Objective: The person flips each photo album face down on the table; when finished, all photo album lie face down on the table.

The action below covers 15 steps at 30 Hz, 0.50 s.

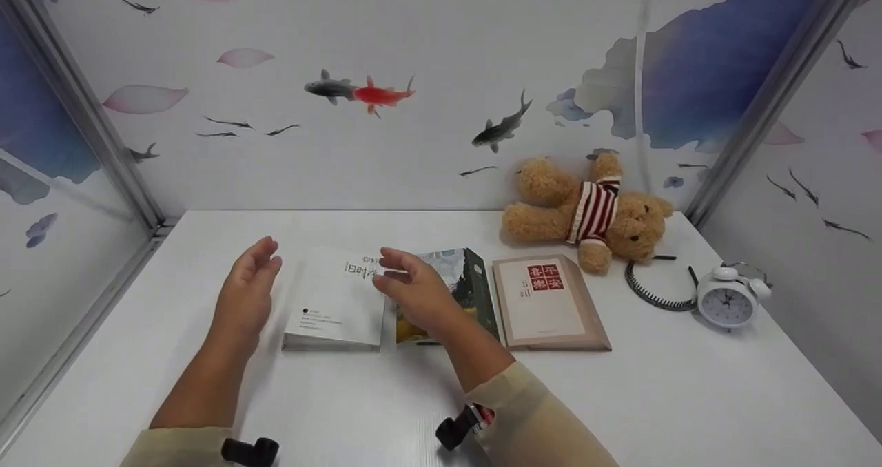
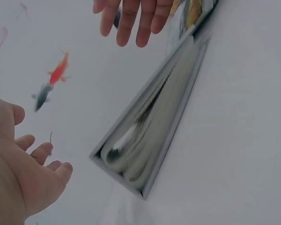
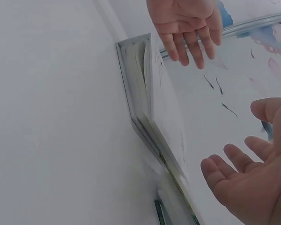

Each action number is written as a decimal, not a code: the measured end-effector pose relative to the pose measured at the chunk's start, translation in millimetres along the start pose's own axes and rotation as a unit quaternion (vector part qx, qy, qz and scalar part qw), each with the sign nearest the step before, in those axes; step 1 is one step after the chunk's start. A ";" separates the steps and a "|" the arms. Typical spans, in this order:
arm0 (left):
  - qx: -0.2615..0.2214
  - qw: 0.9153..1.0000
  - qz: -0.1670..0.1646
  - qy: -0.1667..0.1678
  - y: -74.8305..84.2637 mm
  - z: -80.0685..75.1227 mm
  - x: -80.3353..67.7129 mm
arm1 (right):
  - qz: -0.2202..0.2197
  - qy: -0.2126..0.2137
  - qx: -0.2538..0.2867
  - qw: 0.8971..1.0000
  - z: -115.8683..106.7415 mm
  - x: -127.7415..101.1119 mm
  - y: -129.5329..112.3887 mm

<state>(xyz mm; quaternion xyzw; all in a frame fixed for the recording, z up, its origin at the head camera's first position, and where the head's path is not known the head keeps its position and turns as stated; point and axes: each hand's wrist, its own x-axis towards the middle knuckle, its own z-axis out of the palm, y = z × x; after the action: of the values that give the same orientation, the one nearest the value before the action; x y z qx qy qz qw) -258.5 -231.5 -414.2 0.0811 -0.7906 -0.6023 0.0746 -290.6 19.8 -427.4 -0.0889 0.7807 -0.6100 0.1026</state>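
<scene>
A white hardcover book (image 1: 334, 305) with dark lettering lies on the table, its page edges (image 2: 147, 122) facing the near side. Along its left side, my left hand (image 1: 247, 298) is held up with the palm turned inward, holding nothing. My right hand (image 1: 417, 291), also with nothing in it, hovers above the right part of the white book and the book with a colourful picture cover (image 1: 482, 284). It hides part of both covers. In the right wrist view, the fingers of both hands are relaxed and apart from the white book (image 3: 152, 84).
To the right lies a beige book (image 1: 548, 315) with a red square print. Behind it a teddy bear (image 1: 592, 212) in a striped shirt lies against the back wall. A white alarm clock (image 1: 727, 302) and a dark coiled band (image 1: 651, 295) are at far right.
</scene>
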 end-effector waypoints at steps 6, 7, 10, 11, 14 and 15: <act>-0.006 0.998 -0.053 -0.036 -18.1 -13.5 7.6 | 0.022 0.006 0.013 1.000 24.2 4.9 2.5; -0.010 0.997 -0.057 -0.044 -20.3 -13.8 8.6 | 0.025 0.005 0.014 1.000 26.4 4.5 3.9; -0.016 0.994 -0.073 -0.074 -25.9 -12.5 9.3 | 0.033 -0.002 0.007 0.999 29.8 1.8 8.4; -0.017 0.993 -0.080 -0.087 -27.6 -11.6 9.1 | 0.035 -0.006 0.005 0.999 30.4 0.9 9.9; -0.018 0.988 -0.094 -0.120 -31.3 -6.8 7.8 | 0.031 -0.014 -0.001 0.999 31.6 -1.2 13.2; -0.012 0.987 -0.096 -0.129 -32.1 -4.9 7.4 | 0.029 -0.016 0.000 0.999 32.0 -1.7 14.1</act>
<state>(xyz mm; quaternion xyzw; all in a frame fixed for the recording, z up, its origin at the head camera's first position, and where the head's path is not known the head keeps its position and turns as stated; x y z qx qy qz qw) -263.4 -246.1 -443.8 0.0774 -0.7750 -0.6214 -0.0853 -280.5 -6.2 -448.5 -0.0761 0.7814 -0.6051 0.1321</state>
